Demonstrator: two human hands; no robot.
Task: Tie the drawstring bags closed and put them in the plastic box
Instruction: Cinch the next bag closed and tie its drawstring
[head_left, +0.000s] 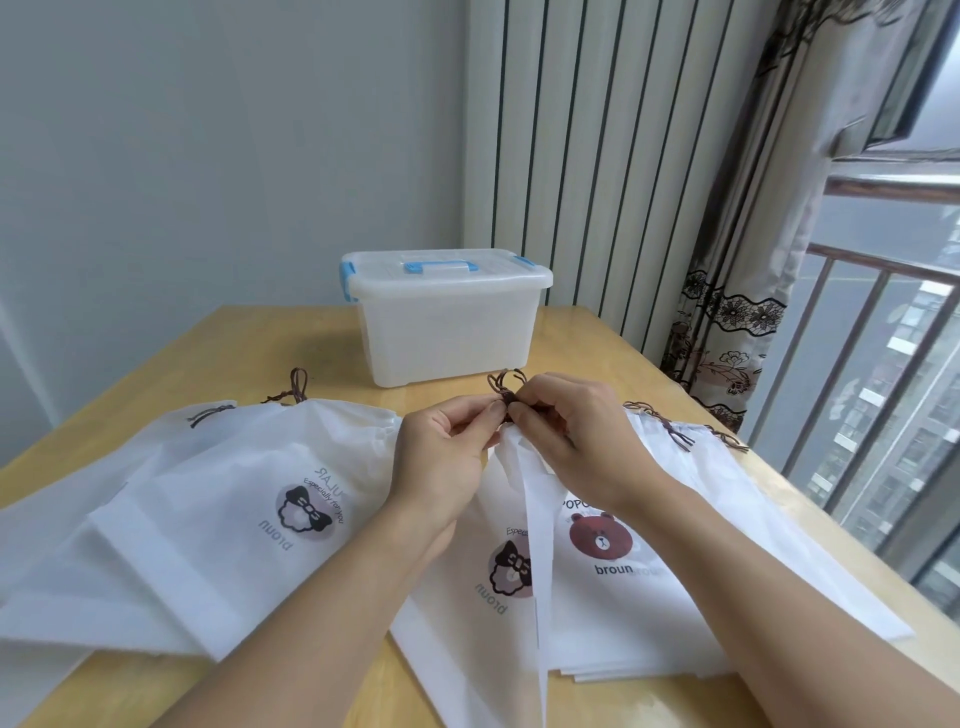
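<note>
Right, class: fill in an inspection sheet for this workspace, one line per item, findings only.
Surface: wooden table, bags spread across the near half.
Job's things: gathered bag with brown drawstring at its neck; flat bags at left and right; plastic box behind, lid on.
Clutter: nothing seen.
Grippers: left hand and right hand both pinch the drawstring.
Cables: nothing seen.
Surroundings: patterned curtain, window railing, striped wall panel.
</note>
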